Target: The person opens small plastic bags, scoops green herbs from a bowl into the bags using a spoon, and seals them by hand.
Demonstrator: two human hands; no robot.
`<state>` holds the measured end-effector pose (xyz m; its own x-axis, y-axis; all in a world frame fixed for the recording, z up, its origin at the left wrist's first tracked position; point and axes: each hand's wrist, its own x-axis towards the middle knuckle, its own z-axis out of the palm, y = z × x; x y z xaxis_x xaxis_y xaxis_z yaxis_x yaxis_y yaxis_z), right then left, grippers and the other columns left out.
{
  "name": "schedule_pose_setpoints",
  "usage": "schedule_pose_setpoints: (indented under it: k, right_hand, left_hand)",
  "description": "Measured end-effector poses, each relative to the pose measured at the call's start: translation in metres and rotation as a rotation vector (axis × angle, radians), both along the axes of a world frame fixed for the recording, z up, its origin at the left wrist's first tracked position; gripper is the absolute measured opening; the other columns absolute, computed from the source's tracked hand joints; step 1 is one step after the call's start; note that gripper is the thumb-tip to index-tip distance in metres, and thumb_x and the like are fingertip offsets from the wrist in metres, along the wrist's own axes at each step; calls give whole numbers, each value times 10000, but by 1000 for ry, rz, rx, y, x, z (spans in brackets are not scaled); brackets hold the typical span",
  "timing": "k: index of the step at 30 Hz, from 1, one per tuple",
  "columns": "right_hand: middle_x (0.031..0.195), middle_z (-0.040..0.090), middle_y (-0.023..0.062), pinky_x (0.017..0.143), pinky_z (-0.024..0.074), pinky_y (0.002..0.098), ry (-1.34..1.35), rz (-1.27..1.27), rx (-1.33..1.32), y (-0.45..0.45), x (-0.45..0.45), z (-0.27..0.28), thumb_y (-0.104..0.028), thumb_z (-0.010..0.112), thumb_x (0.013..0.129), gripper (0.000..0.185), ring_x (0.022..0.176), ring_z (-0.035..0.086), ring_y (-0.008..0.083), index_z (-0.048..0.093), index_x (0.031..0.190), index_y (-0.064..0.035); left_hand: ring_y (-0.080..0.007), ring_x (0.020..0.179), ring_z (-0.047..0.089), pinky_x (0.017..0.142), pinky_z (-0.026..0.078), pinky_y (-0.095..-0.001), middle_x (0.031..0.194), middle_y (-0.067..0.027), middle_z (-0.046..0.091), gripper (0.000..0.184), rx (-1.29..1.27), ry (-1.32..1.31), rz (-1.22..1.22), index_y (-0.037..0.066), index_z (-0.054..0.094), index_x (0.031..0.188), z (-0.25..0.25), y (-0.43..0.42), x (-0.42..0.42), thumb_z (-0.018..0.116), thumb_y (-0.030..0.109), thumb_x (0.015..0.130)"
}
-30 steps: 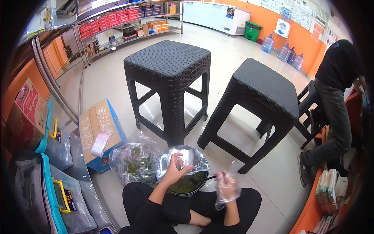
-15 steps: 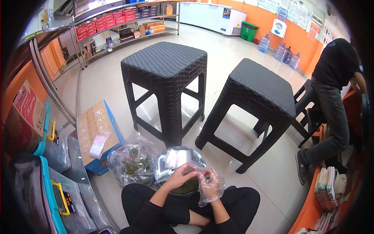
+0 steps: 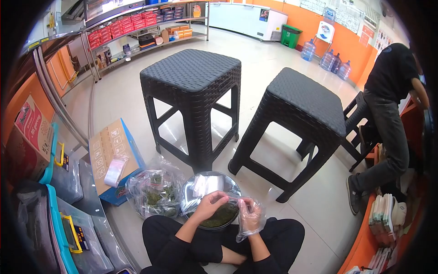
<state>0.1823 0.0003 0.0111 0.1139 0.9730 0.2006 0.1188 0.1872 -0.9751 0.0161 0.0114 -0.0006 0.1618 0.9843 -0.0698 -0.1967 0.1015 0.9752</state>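
My bare left hand (image 3: 211, 206) and plastic-gloved right hand (image 3: 251, 216) are pinching a small clear bag (image 3: 233, 198) between them. Just below my grip, a round metal bowl (image 3: 232, 184) is holding dark greens (image 3: 219, 217).

Bright, even white light is filling the room and glinting off the pale floor (image 3: 262, 59). Harder highlights are catching on the shiny bowl (image 3: 231, 183). The wide lens is bending straight lines, and black vignetting is swallowing the corners. Far papers (image 3: 352, 19) are washing out, while the stools (image 3: 191, 68) are showing crisply.
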Motion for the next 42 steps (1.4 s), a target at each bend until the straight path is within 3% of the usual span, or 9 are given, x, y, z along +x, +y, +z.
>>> schedule_pose_setpoints:
  k: [10, 16, 23, 29, 38, 42]
  right_hand:
    - [780, 620, 51, 659, 457, 270, -106, 54, 18, -5, -3, 8, -34, 649, 853, 22, 706, 579, 126, 654, 868, -19]
    - [808, 633, 56, 690, 482, 270, -25, 129, 30, -4, -7, -5, -34, 654, 854, 32, 750, 607, 123, 653, 877, -12]
    - [763, 636, 57, 649, 493, 279, -89, 137, 57, -6, -6, -5, -38, 671, 829, 20, 691, 614, 133, 662, 837, -22]
    - [727, 639, 61, 621, 483, 279, -132, 102, 95, -1, -2, 8, -43, 681, 807, 19, 663, 615, 148, 684, 816, -27]
    - [826, 658, 86, 670, 481, 261, -112, 209, 142, 1, 7, -10, -57, 600, 894, 121, 741, 612, 139, 702, 946, -18]
    - [841, 642, 44, 680, 473, 230, 84, 309, -98, -5, 7, 10, -85, 574, 934, 157, 757, 588, 97, 681, 1026, -16]
  left_hand:
    - [-70, 868, 555, 823, 434, -232, 908, 25, 602, 115, 99, -11, 110, 45, 623, 966, -13, 1, -1, 634, 142, 904]
    - [-86, 883, 566, 854, 434, -261, 882, -2, 625, 139, 183, 193, 4, 30, 627, 939, 2, -2, 7, 629, 162, 898]
    - [-96, 896, 564, 854, 435, -271, 892, -8, 637, 169, 209, 248, -63, 27, 660, 940, 5, -2, -1, 662, 182, 873]
    - [-133, 936, 597, 887, 436, -292, 943, -49, 667, 168, 197, 266, 32, 21, 680, 908, 16, 0, -12, 711, 168, 834]
    - [-208, 1062, 606, 941, 423, -329, 991, -117, 685, 125, 297, 351, 113, 38, 710, 867, 29, -2, -33, 726, 148, 810]
    - [-222, 1061, 610, 925, 442, -337, 991, -112, 687, 105, 233, 511, 331, 26, 718, 858, 55, -16, -90, 709, 123, 816]
